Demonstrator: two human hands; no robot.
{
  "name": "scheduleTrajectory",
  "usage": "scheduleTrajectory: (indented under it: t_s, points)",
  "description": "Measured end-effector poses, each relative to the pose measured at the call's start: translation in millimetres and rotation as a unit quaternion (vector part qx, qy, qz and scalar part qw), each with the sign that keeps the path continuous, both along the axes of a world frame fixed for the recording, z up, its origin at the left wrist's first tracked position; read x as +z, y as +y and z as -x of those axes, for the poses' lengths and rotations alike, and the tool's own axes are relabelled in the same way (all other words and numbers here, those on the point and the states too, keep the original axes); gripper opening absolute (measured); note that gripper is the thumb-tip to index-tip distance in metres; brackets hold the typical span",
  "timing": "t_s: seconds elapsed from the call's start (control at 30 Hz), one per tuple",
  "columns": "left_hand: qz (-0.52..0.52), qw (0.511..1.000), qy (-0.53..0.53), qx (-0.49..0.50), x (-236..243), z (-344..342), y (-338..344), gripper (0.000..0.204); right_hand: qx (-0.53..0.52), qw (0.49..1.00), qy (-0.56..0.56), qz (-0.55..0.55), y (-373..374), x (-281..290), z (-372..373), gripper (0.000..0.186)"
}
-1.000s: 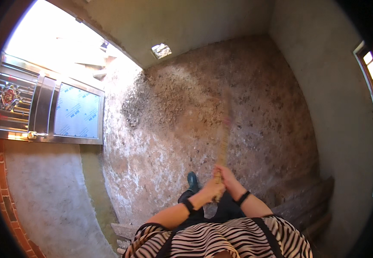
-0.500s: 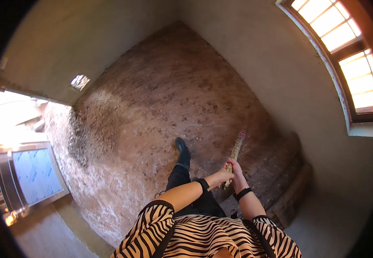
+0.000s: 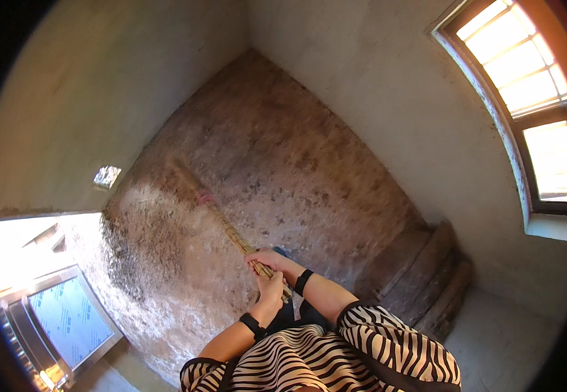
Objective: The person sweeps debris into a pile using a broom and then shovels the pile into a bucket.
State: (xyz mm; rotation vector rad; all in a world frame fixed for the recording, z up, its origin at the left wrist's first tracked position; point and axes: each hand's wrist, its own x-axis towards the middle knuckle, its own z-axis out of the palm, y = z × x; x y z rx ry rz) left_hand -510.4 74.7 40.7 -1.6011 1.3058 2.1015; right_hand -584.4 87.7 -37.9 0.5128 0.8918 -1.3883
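A broom (image 3: 232, 234) with a jointed, straw-coloured handle slants away from me toward the far left. Its pinkish binding shows partway along, and the brush end beyond is smeared by motion against the brown dirt floor (image 3: 290, 170). Wrapped round the handle is my right hand (image 3: 267, 259), the farther of the two. My left hand (image 3: 270, 287) grips it closer to my body, near the handle's end. Both hands are closed, with dark bands on the wrists. Part of a dark boot (image 3: 281, 251) shows behind my right hand.
Loose grey-brown dirt (image 3: 143, 245) is heaped at the left. Wooden planks (image 3: 410, 274) lie by the right wall. A doorway (image 3: 22, 242) opens at the left, near a metal-framed panel with blue film (image 3: 73, 320). A barred window (image 3: 525, 72) is at the upper right.
Both hands have moved left with the broom. Its far end has swung from pointing up and right to pointing up and left. The view has shifted slightly.
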Motion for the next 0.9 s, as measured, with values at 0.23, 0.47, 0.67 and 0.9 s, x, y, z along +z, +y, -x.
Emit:
scheduleTrajectory:
  t_s: [0.23, 0.47, 0.67, 0.9]
  points:
    - [-0.156, 0.965, 0.016, -0.212, 28, 94, 38, 0.008, -0.171, 0.979, -0.003, -0.106, 102, 36, 94, 0.018]
    - [-0.348, 0.876, 0.02, -0.332, -15, 213, 130, 0.013, -0.259, 0.944, -0.005, -0.206, 235, 27, 175, 0.029]
    - [-0.318, 0.932, -0.008, -0.176, -10, 272, 140, 0.017, -0.205, 0.962, -0.007, -0.18, 230, 12, 251, 0.02]
    - [-0.216, 0.962, -0.032, -0.162, 66, 340, 220, 0.008, -0.101, 0.975, 0.0, -0.196, 267, 84, 341, 0.019]
